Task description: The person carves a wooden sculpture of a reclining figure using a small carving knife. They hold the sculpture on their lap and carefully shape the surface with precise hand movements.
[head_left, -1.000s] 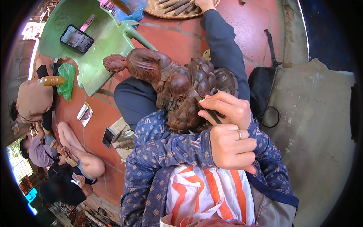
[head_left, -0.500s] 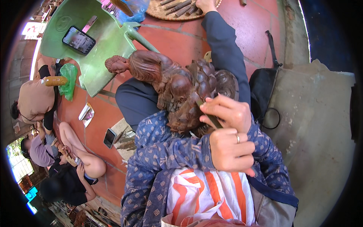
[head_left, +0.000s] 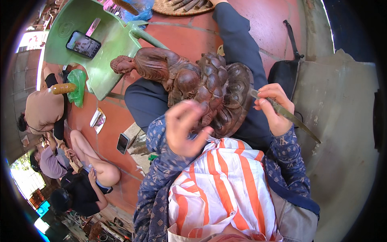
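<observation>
A dark reddish-brown carved wooden statue [head_left: 187, 80] of a robed figure lies on its side across my lap. Its head points left, and its petal-carved base [head_left: 238, 90] faces right. My left hand [head_left: 183, 129] hovers over the near side of the carving. Its fingers are apart and somewhat blurred, with nothing visible in them; contact with the wood is unclear. To the right of the base, my right hand [head_left: 276, 109] pinches a long, flat, narrow metal tool [head_left: 301, 124]. The tool's pale end is by the base's rim, and its tapered end slants down to the right.
A green plastic chair [head_left: 102, 52] bears a phone [head_left: 83, 44]. Another phone [head_left: 122, 143] lies by scattered tools on the red tile floor. A round woven tray [head_left: 161, 9] holds tool handles. A black bag [head_left: 282, 76] is at right. Co-workers [head_left: 44, 111] sit at left.
My hands have separated. The right moved right with the metal tool, away from the carving; the left let go of the tool and moved left, its fingers spreading.
</observation>
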Demonstrator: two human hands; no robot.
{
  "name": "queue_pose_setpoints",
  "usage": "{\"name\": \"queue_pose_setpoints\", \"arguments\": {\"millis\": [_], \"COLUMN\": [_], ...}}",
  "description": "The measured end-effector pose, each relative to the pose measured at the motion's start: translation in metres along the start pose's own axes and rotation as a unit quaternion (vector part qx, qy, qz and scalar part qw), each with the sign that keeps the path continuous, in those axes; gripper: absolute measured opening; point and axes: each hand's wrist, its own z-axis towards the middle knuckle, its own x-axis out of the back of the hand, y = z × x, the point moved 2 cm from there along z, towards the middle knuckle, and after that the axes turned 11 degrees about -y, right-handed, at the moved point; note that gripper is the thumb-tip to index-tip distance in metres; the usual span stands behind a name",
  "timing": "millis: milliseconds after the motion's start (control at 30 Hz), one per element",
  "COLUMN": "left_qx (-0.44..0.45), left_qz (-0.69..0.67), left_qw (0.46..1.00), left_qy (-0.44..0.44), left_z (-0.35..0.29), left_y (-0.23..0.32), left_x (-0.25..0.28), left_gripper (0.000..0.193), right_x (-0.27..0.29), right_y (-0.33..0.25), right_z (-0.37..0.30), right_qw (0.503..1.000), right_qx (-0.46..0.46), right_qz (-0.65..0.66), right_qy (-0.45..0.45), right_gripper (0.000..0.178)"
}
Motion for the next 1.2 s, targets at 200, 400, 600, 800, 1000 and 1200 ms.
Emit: {"name": "queue_pose_setpoints", "arguments": {"millis": [200, 400, 600, 800, 1000, 1200], "left_qx": [0.159, 0.150, 0.141, 0.133, 0.129, 0.127], "left_qz": [0.029, 0.122, 0.124, 0.097, 0.110, 0.042], "left_qw": [0.986, 0.981, 0.982, 0.984, 0.984, 0.991], "left_qy": [-0.043, 0.001, 0.035, 0.061, 0.062, 0.011], "left_z": [-0.011, -0.013, -0.016, -0.021, -0.021, -0.021], "left_y": [-0.023, -0.016, -0.019, -0.022, -0.023, -0.025], "left_x": [-0.016, -0.038, -0.039, -0.039, -0.038, -0.029], "left_gripper": [0.093, 0.095, 0.087, 0.080, 0.080, 0.088], "right_x": [-0.012, -0.021, -0.023, -0.025, -0.025, -0.036], "right_y": [0.016, 0.023, 0.028, 0.027, 0.014, -0.004], "right_z": [-0.004, 0.006, 0.010, 0.008, 0.007, 0.005], "right_qw": [0.994, 0.999, 0.999, 0.999, 0.998, 0.980], "right_qx": [0.094, 0.002, 0.030, 0.026, 0.000, 0.042], "right_qz": [0.008, 0.034, 0.024, 0.032, 0.026, -0.063], "right_qy": [-0.051, 0.013, -0.001, -0.017, -0.061, -0.184], "right_gripper": [0.016, 0.009, 0.012, 0.012, 0.010, 0.011]}}
